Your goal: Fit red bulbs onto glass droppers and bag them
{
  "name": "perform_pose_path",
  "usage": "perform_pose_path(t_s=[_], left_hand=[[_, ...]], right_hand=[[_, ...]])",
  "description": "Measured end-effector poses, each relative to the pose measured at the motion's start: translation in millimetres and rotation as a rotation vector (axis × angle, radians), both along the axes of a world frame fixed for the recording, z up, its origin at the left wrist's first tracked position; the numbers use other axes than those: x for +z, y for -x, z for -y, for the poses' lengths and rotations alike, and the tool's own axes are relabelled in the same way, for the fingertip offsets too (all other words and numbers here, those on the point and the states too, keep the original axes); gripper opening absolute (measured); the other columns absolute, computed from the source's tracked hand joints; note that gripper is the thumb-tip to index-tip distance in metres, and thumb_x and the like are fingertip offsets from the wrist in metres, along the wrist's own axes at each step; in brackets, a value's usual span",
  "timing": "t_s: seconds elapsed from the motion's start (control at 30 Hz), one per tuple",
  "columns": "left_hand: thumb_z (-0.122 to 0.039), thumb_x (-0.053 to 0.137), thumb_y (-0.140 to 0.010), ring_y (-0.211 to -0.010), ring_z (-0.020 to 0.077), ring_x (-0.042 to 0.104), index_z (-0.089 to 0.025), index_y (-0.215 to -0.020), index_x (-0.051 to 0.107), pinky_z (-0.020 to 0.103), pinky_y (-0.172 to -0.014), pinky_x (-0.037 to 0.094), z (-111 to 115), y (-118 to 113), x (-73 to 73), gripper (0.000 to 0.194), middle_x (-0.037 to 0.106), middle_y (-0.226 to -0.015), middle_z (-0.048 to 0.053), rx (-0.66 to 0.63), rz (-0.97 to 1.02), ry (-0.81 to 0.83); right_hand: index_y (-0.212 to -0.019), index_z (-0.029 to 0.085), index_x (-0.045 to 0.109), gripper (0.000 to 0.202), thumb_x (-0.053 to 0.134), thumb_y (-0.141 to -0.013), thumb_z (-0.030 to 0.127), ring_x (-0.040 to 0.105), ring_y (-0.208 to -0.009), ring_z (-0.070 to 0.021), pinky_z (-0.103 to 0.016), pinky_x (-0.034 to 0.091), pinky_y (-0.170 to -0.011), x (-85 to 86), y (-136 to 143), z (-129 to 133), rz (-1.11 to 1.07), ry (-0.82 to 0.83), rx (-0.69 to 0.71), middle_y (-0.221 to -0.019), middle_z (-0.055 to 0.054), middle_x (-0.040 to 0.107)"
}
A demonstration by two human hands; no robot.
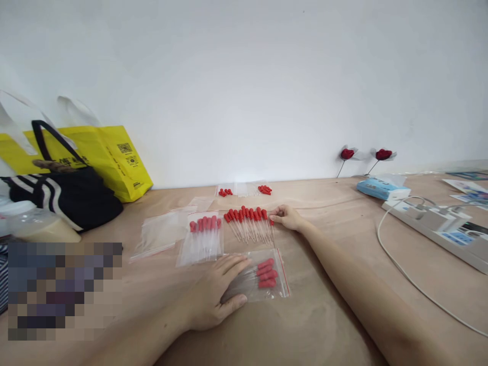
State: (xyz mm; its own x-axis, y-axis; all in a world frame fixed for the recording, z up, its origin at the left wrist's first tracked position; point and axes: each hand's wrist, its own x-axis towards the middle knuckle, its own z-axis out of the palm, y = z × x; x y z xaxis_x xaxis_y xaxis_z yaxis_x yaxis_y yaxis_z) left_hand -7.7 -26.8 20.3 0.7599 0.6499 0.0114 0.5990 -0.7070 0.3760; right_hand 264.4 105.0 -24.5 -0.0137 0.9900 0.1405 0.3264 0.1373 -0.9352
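My left hand [217,287] lies with its fingers apart on the left end of a clear zip bag [282,292], in which several red-topped droppers [267,274] show. My right hand [287,218] pinches a red-capped dropper [272,223] at the right end of a row of loose droppers [247,216]. Their glass tips point toward me. Left of the row, another zip bag [206,241] holds several droppers with the red bulbs at the far end. Flat, clear bags [158,234] overlap on the table beside it.
A further bag [244,189] with red-topped droppers lies near the wall. A yellow bag [114,157], black bag [72,198] and bottle [41,223] stand left. Tissues [383,189], a power strip [415,218] and its cable [400,272] are right, below two dark red flowers [383,154].
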Motion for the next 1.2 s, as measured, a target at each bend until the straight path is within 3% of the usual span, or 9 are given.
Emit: perform_pose_path(t_s=[0.1, 0.23, 0.4, 0.53, 0.87, 0.97, 1.07, 1.2], left_hand=[[-0.042, 0.042, -0.083, -0.125, 0.0255, 0.028, -0.027, -0.133, 0.024, 0.048, -0.102, 0.024, 0.1, 0.5, -0.1, 0.055, 0.031, -0.137, 0.004, -0.007, -0.006, 0.004], [-0.04, 0.041, -0.083, -0.125, 0.0254, 0.028, -0.028, -0.133, 0.023, 0.048, -0.102, 0.024, -0.6, 0.4, -1.2, 0.055, 0.031, -0.138, 0.003, -0.009, -0.008, -0.003], [-0.04, 0.043, -0.082, -0.124, 0.0252, 0.03, -0.027, -0.133, 0.024, 0.047, -0.102, 0.024, -1.0, -1.1, -1.5, 0.056, 0.033, -0.137, 0.004, -0.009, -0.003, -0.018], [-0.039, 0.044, -0.081, -0.122, 0.0256, 0.031, -0.027, -0.132, 0.027, 0.045, -0.101, 0.025, 1.4, -2.4, -2.1, 0.055, 0.036, -0.135, 0.004, 0.03, 0.021, -0.032], [-0.036, 0.047, -0.079, -0.121, 0.0247, 0.033, -0.025, -0.13, 0.031, 0.044, -0.101, 0.025, 4.1, -4.2, -1.9, 0.054, 0.039, -0.133, 0.005, 0.066, 0.044, -0.063], [-0.037, 0.045, -0.08, -0.122, 0.0249, 0.032, -0.023, -0.131, 0.029, 0.044, -0.101, 0.025, 2.5, -3.3, -0.6, 0.055, 0.037, -0.134, 0.006, 0.026, 0.014, -0.032], [-0.038, 0.043, -0.082, -0.124, 0.0244, 0.028, -0.023, -0.133, 0.024, 0.045, -0.102, 0.024, 0.1, -1.8, -2.1, 0.056, 0.033, -0.136, 0.006, 0.001, -0.005, -0.011], [-0.039, 0.043, -0.082, -0.124, 0.0247, 0.028, -0.025, -0.133, 0.023, 0.045, -0.102, 0.025, -1.7, -0.6, -5.7, 0.057, 0.032, -0.137, 0.005, -0.003, 0.016, -0.019]], right_hand=[[-0.065, 0.017, 0.052, 0.032, 0.062, -0.06, 0.047, 0.044, -0.045, -0.0079, -0.022, 0.037, -0.049, 2.9, -8.5, 13.6, -0.147, -0.01, -0.03, -0.052, 0.005, 0.052], [-0.077, 0.021, 0.043, 0.038, 0.052, -0.066, 0.056, 0.047, -0.05, -0.0069, -0.021, 0.039, -0.051, 4.7, -26.4, 52.5, -0.333, -0.051, -0.118, -0.068, 0.004, 0.056], [-0.089, 0.023, 0.045, 0.039, 0.064, -0.064, 0.046, 0.05, -0.052, -0.0073, -0.02, 0.039, -0.051, 3.0, -34.9, 106.8, -0.621, -0.023, -0.197, -0.069, 0.005, 0.055], [-0.087, 0.023, 0.046, 0.037, 0.066, -0.063, 0.044, 0.054, -0.056, -0.0079, -0.02, 0.041, -0.054, 2.5, -26.5, 123.3, -0.705, -0.022, -0.22, -0.07, 0.005, 0.058], [-0.08, 0.021, 0.042, 0.04, 0.069, -0.061, 0.044, 0.06, -0.068, -0.0111, -0.023, 0.045, -0.063, 7.3, 2.8, 134.9, -0.689, 0.074, -0.1, -0.071, 0.003, 0.058], [-0.078, 0.02, 0.043, 0.038, 0.066, -0.063, 0.046, 0.056, -0.055, -0.0078, -0.02, 0.044, -0.052, 7.9, 11.4, 140.8, -0.545, 0.112, -0.021, -0.069, 0.003, 0.056], [-0.079, 0.019, 0.045, 0.037, 0.065, -0.064, 0.047, 0.043, -0.039, -0.0022, -0.017, 0.035, -0.036, 7.2, 18.6, 142.7, -0.361, 0.112, 0.062, -0.072, 0.003, 0.054], [-0.084, 0.02, 0.044, 0.034, 0.058, -0.07, 0.047, 0.033, -0.033, 0.0001, -0.015, 0.026, -0.029, 6.2, 23.8, 138.6, -0.256, 0.116, 0.167, -0.073, 0.004, 0.055]])
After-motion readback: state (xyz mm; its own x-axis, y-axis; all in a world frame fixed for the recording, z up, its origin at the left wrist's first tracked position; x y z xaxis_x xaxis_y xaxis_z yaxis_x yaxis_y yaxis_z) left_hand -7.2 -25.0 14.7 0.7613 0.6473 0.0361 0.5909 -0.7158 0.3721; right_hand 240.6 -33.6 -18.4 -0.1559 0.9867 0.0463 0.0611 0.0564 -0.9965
